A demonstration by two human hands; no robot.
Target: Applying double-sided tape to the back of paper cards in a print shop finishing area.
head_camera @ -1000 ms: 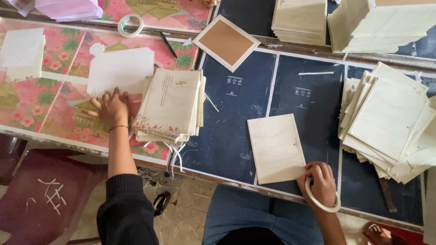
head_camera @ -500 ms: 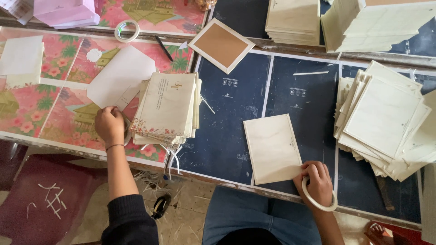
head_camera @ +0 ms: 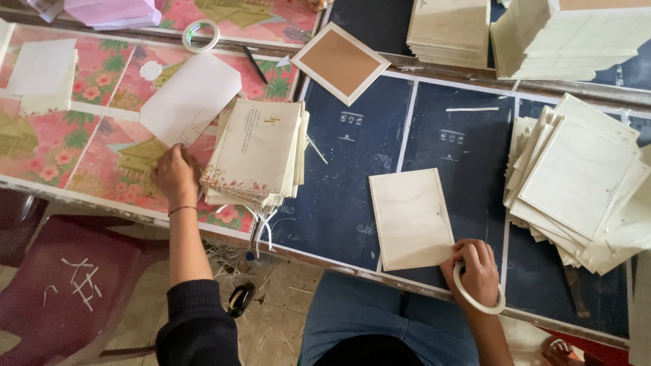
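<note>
My left hand (head_camera: 178, 175) rests on the floral table cover, fingers curled on the lower corner of a tilted white sheet (head_camera: 190, 98). It sits right beside a stack of printed cream cards (head_camera: 256, 150) with ribbon ends hanging off the table's edge. My right hand (head_camera: 475, 268) is at the near edge of the dark blue mat (head_camera: 339, 196). It holds a white tape ring (head_camera: 478, 300) looped around the palm. Its fingertips touch the lower right corner of a single cream card (head_camera: 410, 217) lying flat.
A fanned pile of cream covers (head_camera: 580, 179) lies at the right, with taller stacks (head_camera: 447, 30) behind it. A brown board with a white border (head_camera: 339, 62), a second tape ring (head_camera: 201, 35), a black pen (head_camera: 255, 64) and white papers (head_camera: 42, 71) lie farther back. A maroon chair (head_camera: 74, 285) stands lower left.
My left hand has drawn back toward me, and the white sheet has swung round to a tilt beside the stack. The right hand has stayed at the card's corner.
</note>
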